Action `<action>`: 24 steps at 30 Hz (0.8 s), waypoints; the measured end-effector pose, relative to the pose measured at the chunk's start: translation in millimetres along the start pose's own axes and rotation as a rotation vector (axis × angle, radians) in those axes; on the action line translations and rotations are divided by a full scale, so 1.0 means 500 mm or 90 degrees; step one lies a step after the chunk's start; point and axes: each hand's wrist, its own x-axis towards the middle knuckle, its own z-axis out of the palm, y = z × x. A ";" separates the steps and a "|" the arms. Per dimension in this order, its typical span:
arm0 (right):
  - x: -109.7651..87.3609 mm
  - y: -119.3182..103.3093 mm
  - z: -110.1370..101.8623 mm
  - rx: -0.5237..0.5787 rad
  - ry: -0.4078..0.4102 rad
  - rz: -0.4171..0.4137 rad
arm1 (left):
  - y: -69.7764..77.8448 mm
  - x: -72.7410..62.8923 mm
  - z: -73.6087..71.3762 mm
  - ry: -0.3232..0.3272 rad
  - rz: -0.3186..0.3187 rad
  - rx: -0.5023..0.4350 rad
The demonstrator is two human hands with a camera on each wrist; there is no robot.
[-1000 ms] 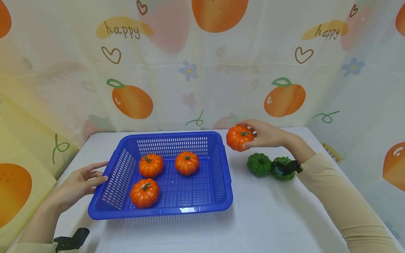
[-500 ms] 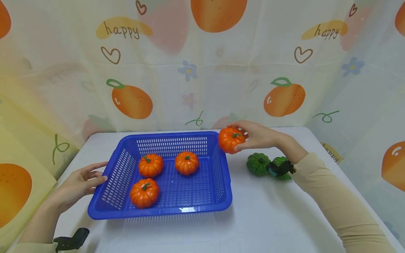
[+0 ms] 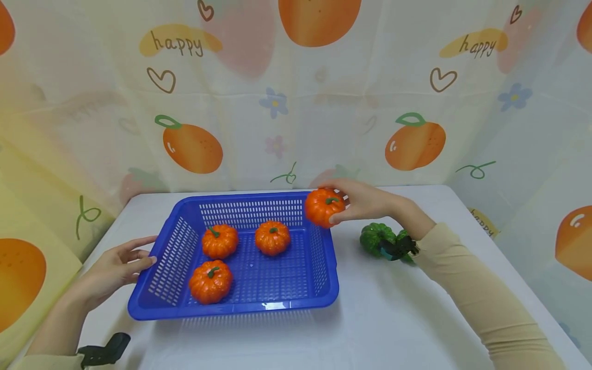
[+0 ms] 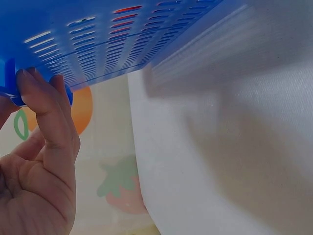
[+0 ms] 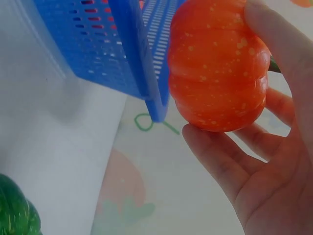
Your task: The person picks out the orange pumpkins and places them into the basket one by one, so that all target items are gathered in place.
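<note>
My right hand (image 3: 363,201) holds an orange toy pumpkin (image 3: 324,207) with a green stem, thumb on one side and fingers on the other. In the head view the pumpkin overlaps the back right corner of the blue plastic basket (image 3: 231,310); in the right wrist view it is right beside the rim. At the basket's left side, my left hand (image 3: 117,268) grips the rim between thumb and fingers; its curled fingertips (image 4: 34,81) show at the rim in the left wrist view. Inside the basket sit three orange pumpkins, one at the front left (image 3: 210,281).
Two green pumpkins (image 3: 375,239) stand on the white table (image 3: 384,318) right of the basket, one partly hidden by the right wrist's black strap. A fruit-printed curtain (image 3: 333,128) hangs behind the table and along both sides.
My right hand has carried the orange pumpkin leftward, from beside the basket to above its back right corner. The left hand and the basket have stayed in place.
</note>
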 end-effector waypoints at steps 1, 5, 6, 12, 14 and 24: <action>0.002 -0.002 0.002 0.003 -0.003 -0.006 | 0.000 0.000 0.000 0.000 0.000 0.000; 0.010 -0.008 0.009 0.014 -0.012 -0.020 | 0.000 -0.001 0.001 -0.002 0.000 -0.002; 0.012 -0.010 0.011 0.017 -0.014 -0.021 | 0.000 -0.001 0.001 -0.002 0.001 -0.001; 0.024 -0.019 0.019 0.003 -0.029 -0.014 | -0.001 -0.001 0.002 0.002 -0.009 0.017; 0.028 -0.023 0.022 -0.005 -0.037 -0.010 | -0.001 -0.001 0.002 0.004 -0.013 0.026; 0.047 -0.049 0.037 -0.038 -0.066 -0.008 | 0.003 0.001 0.000 0.001 -0.007 0.016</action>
